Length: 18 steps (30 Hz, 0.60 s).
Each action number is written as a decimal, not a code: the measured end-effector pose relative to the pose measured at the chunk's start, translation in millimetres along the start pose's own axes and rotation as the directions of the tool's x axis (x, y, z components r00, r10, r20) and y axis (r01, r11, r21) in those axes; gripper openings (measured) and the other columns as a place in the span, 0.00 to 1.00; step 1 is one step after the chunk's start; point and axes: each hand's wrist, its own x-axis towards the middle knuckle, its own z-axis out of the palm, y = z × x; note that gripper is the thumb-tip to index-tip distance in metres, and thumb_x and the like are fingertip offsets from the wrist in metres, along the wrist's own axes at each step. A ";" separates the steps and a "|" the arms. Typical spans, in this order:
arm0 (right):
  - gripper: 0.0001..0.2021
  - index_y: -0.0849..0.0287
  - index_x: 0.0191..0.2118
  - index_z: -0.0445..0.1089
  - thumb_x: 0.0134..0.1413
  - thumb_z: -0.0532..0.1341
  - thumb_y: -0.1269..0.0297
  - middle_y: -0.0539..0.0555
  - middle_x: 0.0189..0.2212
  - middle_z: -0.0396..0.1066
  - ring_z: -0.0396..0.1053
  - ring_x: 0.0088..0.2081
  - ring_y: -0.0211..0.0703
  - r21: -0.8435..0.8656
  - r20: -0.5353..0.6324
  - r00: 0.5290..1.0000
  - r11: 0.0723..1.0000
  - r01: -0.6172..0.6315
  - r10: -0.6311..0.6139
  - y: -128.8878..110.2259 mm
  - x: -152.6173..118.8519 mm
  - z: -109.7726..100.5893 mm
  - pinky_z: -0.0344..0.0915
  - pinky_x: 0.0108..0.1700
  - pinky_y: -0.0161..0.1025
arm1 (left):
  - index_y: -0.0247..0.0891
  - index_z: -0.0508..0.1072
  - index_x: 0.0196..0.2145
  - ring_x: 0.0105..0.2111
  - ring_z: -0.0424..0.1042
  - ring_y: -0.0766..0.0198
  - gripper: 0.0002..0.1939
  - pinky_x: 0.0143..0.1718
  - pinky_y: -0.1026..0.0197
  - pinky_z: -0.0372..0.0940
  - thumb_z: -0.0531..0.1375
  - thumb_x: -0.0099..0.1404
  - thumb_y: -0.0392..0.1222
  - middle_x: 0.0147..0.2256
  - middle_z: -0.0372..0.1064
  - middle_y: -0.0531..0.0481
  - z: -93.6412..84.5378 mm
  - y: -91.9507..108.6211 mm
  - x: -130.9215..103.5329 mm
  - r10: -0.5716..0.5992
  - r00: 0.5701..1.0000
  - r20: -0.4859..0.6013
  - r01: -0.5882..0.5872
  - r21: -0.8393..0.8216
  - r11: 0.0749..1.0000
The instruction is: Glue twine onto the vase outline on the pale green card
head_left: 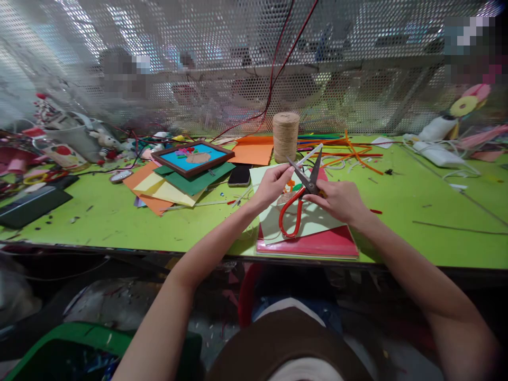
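Above the pale sheet (317, 226) near the front edge of the surface (405, 211), white strip (311, 153) pinched at its near end by left hand (273, 185), thumb against fingertips. Long axis slants away and rightward from the left fingertips, running across the mouth of the scissors (310, 186); strip/blade contact can't be confirmed. Right hand (341, 200) grasps scissors around the pivot; can't tell where every finger sits. Blades spread, tips pointing away from the person, red handle loop hanging toward the front edge. Left hand holds the strip directly; right hand just beside, strip ahead and leftward of it. Below: pale sheet with orange and green bits, lying over red sheets (309, 247). Just beyond: twine spool (286, 137), upright; orange stems (359, 153) to its right. Left side: phone (239, 175), then framed picture (214, 154) resting tilted on green paper (198, 182). Far right: white block with cable (440, 154).
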 end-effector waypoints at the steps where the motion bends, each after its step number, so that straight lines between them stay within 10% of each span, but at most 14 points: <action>1: 0.42 0.60 0.39 0.73 0.58 0.35 0.30 0.61 0.30 0.77 0.67 0.28 0.46 0.001 0.004 1.000 1.000 -0.003 0.003 -0.1 0.1 0.0 0.42 0.29 0.39 | 0.34 0.72 0.29 0.23 0.49 0.72 0.20 0.24 0.66 0.47 0.61 0.62 0.57 0.21 0.50 0.59 0.5 -0.3 0.1 -0.002 1.000 -0.008 0.002 0.004 1.000; 18: 0.38 0.60 0.38 0.74 0.61 0.39 0.33 0.61 0.30 0.76 0.67 0.28 0.47 0.024 0.011 1.000 1.000 -0.010 0.010 0.1 0.2 1.1 0.44 0.29 0.39 | 0.34 0.76 0.34 0.26 0.57 0.72 0.16 0.28 0.68 0.54 0.63 0.62 0.53 0.24 0.60 0.57 3.7 -6.2 -0.1 -0.017 0.998 -0.056 0.016 -0.022 1.000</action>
